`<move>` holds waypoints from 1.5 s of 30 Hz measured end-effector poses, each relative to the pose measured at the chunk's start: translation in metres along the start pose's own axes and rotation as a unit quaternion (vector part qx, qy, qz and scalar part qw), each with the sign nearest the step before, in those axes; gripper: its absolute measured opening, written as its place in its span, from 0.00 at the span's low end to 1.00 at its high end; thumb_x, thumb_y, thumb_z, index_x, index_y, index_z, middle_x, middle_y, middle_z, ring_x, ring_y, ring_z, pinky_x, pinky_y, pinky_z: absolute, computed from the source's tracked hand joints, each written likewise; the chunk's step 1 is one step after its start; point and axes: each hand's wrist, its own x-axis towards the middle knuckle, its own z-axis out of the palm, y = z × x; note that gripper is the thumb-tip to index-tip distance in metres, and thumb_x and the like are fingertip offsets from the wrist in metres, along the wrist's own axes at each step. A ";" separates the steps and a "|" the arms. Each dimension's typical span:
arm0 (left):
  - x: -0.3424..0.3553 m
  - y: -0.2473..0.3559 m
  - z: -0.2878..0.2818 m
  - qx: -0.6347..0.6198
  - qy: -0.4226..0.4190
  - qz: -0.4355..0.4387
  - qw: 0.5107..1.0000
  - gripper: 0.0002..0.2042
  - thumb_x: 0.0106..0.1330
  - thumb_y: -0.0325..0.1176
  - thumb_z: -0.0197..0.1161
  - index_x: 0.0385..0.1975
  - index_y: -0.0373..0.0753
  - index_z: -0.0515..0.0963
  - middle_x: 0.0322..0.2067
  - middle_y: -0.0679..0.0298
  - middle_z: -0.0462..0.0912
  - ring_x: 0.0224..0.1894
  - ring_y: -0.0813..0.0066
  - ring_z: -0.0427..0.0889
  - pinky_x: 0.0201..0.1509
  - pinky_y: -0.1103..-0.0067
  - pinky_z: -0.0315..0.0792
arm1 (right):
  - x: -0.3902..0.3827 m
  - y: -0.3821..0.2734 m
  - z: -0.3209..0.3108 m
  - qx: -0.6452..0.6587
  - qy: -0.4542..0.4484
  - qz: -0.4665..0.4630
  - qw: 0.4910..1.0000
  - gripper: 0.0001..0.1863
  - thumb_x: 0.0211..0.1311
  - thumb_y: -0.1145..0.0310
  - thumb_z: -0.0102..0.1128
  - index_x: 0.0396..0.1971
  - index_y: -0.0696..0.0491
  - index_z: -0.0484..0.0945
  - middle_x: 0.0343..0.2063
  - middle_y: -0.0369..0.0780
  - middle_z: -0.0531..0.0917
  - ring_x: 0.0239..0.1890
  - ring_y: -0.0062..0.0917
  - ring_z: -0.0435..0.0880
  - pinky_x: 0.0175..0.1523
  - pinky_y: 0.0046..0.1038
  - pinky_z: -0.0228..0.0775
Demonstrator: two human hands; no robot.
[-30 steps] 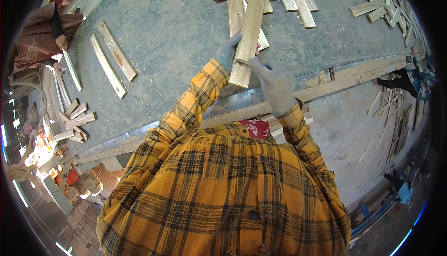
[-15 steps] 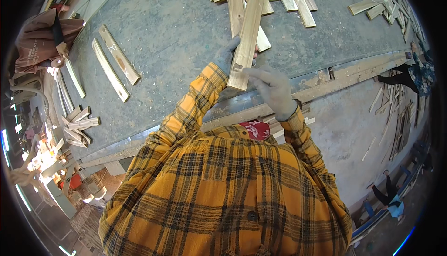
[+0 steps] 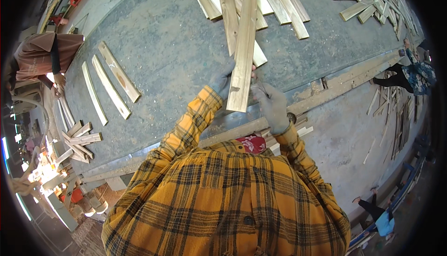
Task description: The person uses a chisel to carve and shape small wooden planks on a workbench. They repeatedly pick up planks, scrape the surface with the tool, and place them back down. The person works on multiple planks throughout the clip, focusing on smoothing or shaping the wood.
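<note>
Nearest, we list a yellow-and-black plaid shirt (image 3: 228, 186), its sleeves reaching forward to two gloved hands.

Item: left hand (image 3: 220, 78), grey glove, closed around one wooden board (image 3: 243, 51), thumb side at the board's left edge, fingertips showing past its right.

Item: right hand (image 3: 274, 108), grey glove, fingers bent, just beside the board's right edge near its near end; blur hides whether it touches the board or pinches anything, so we cannot tell.

Item: the board itself, between the hands, long axis running away from the body, far end leaning slightly right. The left hand has the grip, nearer the near end than the far. We note a dark mark (image 3: 235, 89) on its face, between the two hands.

Item: bench (image 3: 163, 83), blue-grey, dusted with chips. In the view, the board's near end falls just inside the bench's near edge; its far end overlaps a spread of boards (image 3: 291, 4) toward the far side.

Toward the bench's left end: three long strips (image 3: 109, 86) side by side, and short offcuts (image 3: 84, 138) piled by the near left corner. Toward its right end: a jumbled wood heap (image 3: 368, 4).

Beyond: a brown-clad co-worker (image 3: 39, 58) at left; grey floor (image 3: 335, 139) and loose sticks (image 3: 396, 116) at right.
</note>
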 end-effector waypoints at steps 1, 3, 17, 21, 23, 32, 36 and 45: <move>-0.004 -0.005 0.000 0.039 0.020 0.021 0.999 0.28 0.71 0.48 0.48 0.62 0.34 0.60 0.51 0.48 0.73 0.48 0.61 0.78 0.47 0.70 0.80 | -0.005 0.002 0.004 -0.054 0.046 -0.093 0.993 0.05 0.62 0.73 0.55 0.34 0.56 0.78 0.27 0.41 0.79 0.22 0.28 0.77 0.29 0.26 0.67; 0.003 -0.002 -0.001 0.035 0.005 0.032 0.999 0.28 0.71 0.48 0.48 0.62 0.34 0.60 0.50 0.47 0.74 0.47 0.61 0.79 0.47 0.70 0.80 | -0.007 0.003 0.005 -0.135 0.076 -0.207 0.966 0.06 0.62 0.73 0.55 0.37 0.53 0.78 0.28 0.41 0.79 0.22 0.31 0.77 0.28 0.29 0.67; -0.001 0.006 -0.002 0.021 0.044 0.003 0.999 0.27 0.71 0.48 0.47 0.66 0.42 0.55 0.46 0.47 0.76 0.43 0.59 0.81 0.44 0.70 0.80 | -0.007 -0.017 0.009 -0.440 -0.027 -0.228 0.868 0.06 0.61 0.63 0.53 0.29 0.48 0.72 0.24 0.38 0.74 0.26 0.36 0.79 0.28 0.37 0.71; -0.006 0.008 -0.007 0.030 0.041 -0.002 0.999 0.28 0.71 0.48 0.46 0.66 0.43 0.54 0.47 0.47 0.76 0.44 0.59 0.80 0.47 0.69 0.79 | -0.010 -0.022 -0.001 -0.348 -0.136 -0.180 0.910 0.06 0.59 0.67 0.57 0.35 0.49 0.76 0.29 0.39 0.79 0.29 0.32 0.81 0.32 0.31 0.73; -0.005 0.009 -0.010 -0.006 0.028 -0.022 0.999 0.28 0.71 0.48 0.47 0.67 0.43 0.53 0.47 0.47 0.76 0.45 0.58 0.80 0.48 0.68 0.78 | -0.005 -0.014 -0.006 -0.152 -0.157 -0.122 0.968 0.10 0.58 0.70 0.60 0.40 0.51 0.77 0.31 0.39 0.82 0.30 0.28 0.82 0.34 0.27 0.74; 0.047 0.004 0.058 0.280 0.041 0.050 0.958 0.33 0.67 0.45 0.57 0.68 0.44 0.50 0.52 0.48 0.72 0.53 0.62 0.74 0.56 0.68 0.71 | -0.002 -0.005 -0.028 0.387 -0.028 0.137 0.911 0.21 0.58 0.71 0.58 0.51 0.61 0.70 0.35 0.35 0.79 0.20 0.06 0.67 0.18 0.08 0.56; 0.067 0.031 0.081 0.751 0.429 0.102 0.491 0.39 0.59 0.48 0.64 0.65 0.33 0.56 0.62 0.51 0.62 0.57 0.61 0.70 0.58 0.70 0.68 | 0.066 -0.001 -0.123 0.353 0.154 0.090 0.918 0.20 0.57 0.71 0.62 0.50 0.53 0.69 0.36 0.33 0.76 0.18 0.08 0.66 0.17 0.09 0.54; 0.013 0.036 -0.020 0.306 0.253 0.056 0.916 0.35 0.61 0.35 0.63 0.64 0.33 0.52 0.39 0.52 0.79 0.36 0.62 0.83 0.36 0.73 0.79 | 0.175 -0.034 -0.133 -0.032 0.197 -0.039 0.979 0.14 0.65 0.65 0.54 0.48 0.50 0.79 0.26 0.33 0.76 0.20 0.12 0.69 0.26 0.17 0.65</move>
